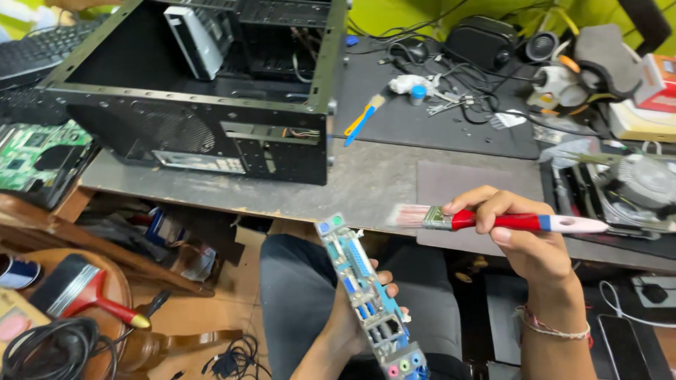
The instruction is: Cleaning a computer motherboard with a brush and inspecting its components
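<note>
**Brush raised over the board's port edge**

Here, lowest in the frame, I see the left hand (355, 320) closed round a motherboard (370, 299) held on edge over the lap, its row of blue and coloured rear ports turned up toward the camera; the fingers wrap the far side, so I can see only their tips past the connectors. Just above and to the right, the right hand (524, 243) is clenched on the red handle of a small paintbrush (493, 220); the bristles point left and look blurred, and they hang near the top end of the board without touching it as far as I can tell.

I judge the step in hand to be dusting the port side of the board; the next stroke would call for bringing the bristles down onto the connectors and sweeping along the row, with the left hand keeping the board steady and tilted so that dust falls away from the lap.

Further off, the grey workbench (373, 179) crosses mid-frame; on it, at upper left, an open black computer case (211, 91) lies on its side; right of that a blue and yellow brush (362, 118) rests on a dark mat among cables; at the right edge sits a cooling fan (644, 184); at far left lies a green circuit board (32, 151).
</note>
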